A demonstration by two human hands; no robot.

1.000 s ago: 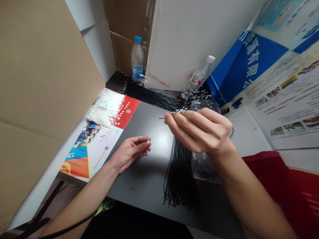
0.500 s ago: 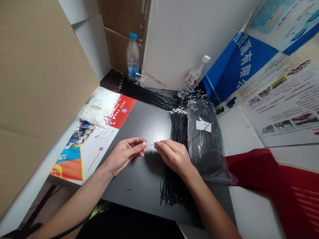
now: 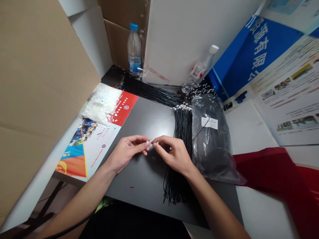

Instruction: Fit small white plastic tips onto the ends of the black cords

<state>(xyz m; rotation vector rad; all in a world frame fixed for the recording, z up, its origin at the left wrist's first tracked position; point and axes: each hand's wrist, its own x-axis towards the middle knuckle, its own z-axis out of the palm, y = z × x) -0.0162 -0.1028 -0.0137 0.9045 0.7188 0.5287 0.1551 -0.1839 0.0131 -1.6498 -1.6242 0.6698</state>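
My left hand rests on the black table and pinches a tiny white connector between thumb and forefinger. My right hand is right beside it, fingers pinched on the end of a thin black wire, its tip almost touching the connector. Just right of my right hand lies a bundle of black wires with white connectors at the far end. A clear plastic bag holding more black wires lies beyond the bundle.
A bag of white connectors lies on a colourful poster at left. Two water bottles stand at the back by a white board. Cardboard walls off the left; red cloth lies at right.
My right hand came down from above the wire bundle with one wire and moved left until it meets my left hand. The left hand has barely moved.
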